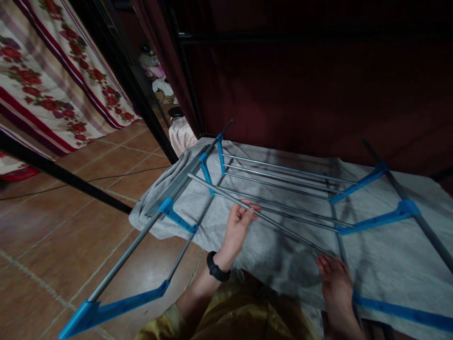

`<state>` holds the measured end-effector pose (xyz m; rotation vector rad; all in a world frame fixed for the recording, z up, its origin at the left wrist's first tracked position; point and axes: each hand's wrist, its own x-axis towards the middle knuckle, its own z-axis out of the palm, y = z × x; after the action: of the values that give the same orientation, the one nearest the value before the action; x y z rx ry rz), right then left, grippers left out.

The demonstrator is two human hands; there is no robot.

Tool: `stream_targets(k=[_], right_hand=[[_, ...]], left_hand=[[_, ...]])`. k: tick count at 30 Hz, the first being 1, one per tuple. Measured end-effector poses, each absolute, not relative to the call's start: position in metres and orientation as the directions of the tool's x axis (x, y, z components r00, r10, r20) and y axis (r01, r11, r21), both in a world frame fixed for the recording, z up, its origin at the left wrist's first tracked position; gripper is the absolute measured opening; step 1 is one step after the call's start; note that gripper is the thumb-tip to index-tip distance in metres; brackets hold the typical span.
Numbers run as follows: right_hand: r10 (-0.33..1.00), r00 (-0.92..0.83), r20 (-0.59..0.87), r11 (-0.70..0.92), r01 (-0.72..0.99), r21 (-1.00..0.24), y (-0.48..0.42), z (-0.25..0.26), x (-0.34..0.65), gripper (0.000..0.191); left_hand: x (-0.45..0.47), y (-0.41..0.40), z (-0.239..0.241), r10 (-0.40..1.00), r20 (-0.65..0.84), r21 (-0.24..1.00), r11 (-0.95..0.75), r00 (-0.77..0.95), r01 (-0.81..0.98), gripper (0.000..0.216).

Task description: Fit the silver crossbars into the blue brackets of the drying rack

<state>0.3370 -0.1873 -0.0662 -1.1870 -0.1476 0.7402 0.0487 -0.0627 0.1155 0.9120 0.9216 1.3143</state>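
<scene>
A loose metal rod (283,228) slants across the near side of a partly assembled drying rack made of grey tubes and blue plastic arms (361,183). My left hand (240,219), a black band on its wrist, pinches this rod near its middle. The rod's far left end rests over or close above a blue arm (206,172); contact there is unclear. At the rod's lower right end, my right hand (334,278) has its fingers curled up against it, partly in shadow. Several parallel rods (283,177) span between the left and right blue arms.
Under the rack lies a grey blanket (297,278) on a raised surface. Several spare rods (180,182) lie at its left edge. Black frame posts (141,94) stand left, a dark red panel (311,94) behind. A cable (123,175) crosses the tiled floor; a floral curtain (53,71) hangs far left.
</scene>
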Motion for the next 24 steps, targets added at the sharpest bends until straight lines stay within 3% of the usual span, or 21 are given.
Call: stream_targets(k=[6,13,20,24], right_hand=[[0.757,0.545,-0.361,-0.061,-0.491,-0.869,-0.183,-0.055,0.293,0.052],[0.728,0.445,-0.522,-0.282,-0.499,-0.819,-0.18,-0.048,0.253,0.057],[0.79,0.307,-0.531,-0.444,-0.311,-0.84,-0.177,-0.032,0.224,0.045],[0.801,0.256,-0.541,-0.504,-0.198,-0.841,-0.171,-0.031,0.216,0.053]], left_hand=[[0.06,-0.063,0.11,0.998,-0.001,0.94,0.021,0.058,-0.34,0.03],[0.06,-0.063,0.096,0.998,0.018,0.954,0.002,0.064,-0.301,0.029],[0.075,-0.08,0.073,0.991,-0.01,0.963,0.045,0.132,-0.267,0.028],[0.076,-0.086,0.068,0.984,0.035,0.978,0.002,0.175,-0.207,0.026]])
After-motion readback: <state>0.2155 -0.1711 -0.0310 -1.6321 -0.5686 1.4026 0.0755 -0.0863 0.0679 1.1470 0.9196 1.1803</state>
